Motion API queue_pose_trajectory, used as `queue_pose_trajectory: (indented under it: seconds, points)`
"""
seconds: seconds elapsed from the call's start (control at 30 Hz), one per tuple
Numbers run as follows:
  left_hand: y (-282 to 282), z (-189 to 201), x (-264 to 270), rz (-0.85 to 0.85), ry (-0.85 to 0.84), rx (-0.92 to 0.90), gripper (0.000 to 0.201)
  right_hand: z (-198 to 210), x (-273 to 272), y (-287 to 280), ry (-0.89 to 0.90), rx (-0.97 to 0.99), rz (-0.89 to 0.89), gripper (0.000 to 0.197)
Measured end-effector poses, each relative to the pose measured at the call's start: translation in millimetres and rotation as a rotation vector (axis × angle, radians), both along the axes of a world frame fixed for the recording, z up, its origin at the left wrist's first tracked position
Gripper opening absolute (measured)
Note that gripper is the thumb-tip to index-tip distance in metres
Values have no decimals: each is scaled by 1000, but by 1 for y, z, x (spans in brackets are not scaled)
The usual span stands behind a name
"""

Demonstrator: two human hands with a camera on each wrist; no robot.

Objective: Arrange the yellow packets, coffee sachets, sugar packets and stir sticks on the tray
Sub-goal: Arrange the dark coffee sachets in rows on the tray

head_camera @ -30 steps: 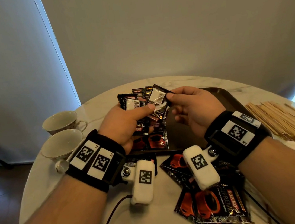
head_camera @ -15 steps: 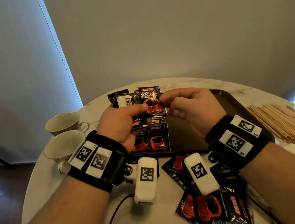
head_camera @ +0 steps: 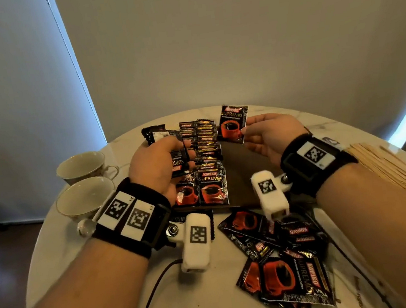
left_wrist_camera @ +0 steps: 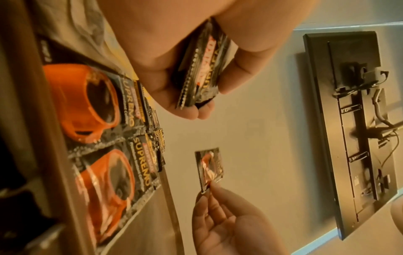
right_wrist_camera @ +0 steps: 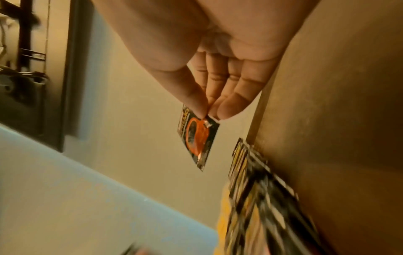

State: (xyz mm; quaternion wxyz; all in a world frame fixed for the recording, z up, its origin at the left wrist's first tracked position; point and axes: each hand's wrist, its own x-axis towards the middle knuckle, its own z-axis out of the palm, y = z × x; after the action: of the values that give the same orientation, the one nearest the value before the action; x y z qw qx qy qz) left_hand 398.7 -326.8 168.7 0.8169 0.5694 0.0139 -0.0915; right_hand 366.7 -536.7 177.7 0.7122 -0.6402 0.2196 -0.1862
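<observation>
Centre of the head view: the right hand [head_camera: 268, 136] pinches 1 sachet [head_camera: 233, 124] by its lower right corner between thumb and fingertips, other fingers fairly straight. The sachet stands upright in the air above the tray [head_camera: 239, 175], printed face toward the camera, apart from everything else.

Left of centre, the left hand [head_camera: 156, 164] is curled around a small stack [head_camera: 178, 160] of sachets, thumb on top; the left wrist view shows the stack [left_wrist_camera: 201, 69] clamped between palm and fingers.

On the tray's left part, 2 rows [head_camera: 203, 158] of sachets lie overlapping, running from the near edge toward the far edge, nearest ones showing red cups.

Lower right: a loose pile [head_camera: 281, 253] of sachets lies on the table [head_camera: 110, 278] in front of the tray.

Right edge: stir sticks [head_camera: 390, 168] in a heap on the table.

Left: 2 cups [head_camera: 83, 179], side by side.
</observation>
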Motion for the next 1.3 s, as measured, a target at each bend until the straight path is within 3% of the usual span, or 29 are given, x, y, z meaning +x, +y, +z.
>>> queue_pose_trajectory:
  seconds: [0.13,0.27,0.5,0.73,1.03,1.2,1.3]
  points:
    - [0,-1,2,53,-25,30,20,-5,43,-36,173,-3,-123,16]
    - [0,-1,5,70,-39,22,23,-13,69,-51,399,-183,-109,7]
    - [-1,-1,8,64,-46,9,22,-2,106,-51,459,-348,-3,8]
    - [-3,-4,11,47,-63,28,20,-5,123,-48,552,-386,-6,10]
    - [-2,-4,10,34,-69,34,19,-3,118,-45,505,-312,-8,7]
    - [-1,-2,9,42,-75,22,15,-15,103,-43,314,-196,-35,47]
    - [-1,1,7,38,-69,13,14,-17,80,-10,228,-67,32,53]
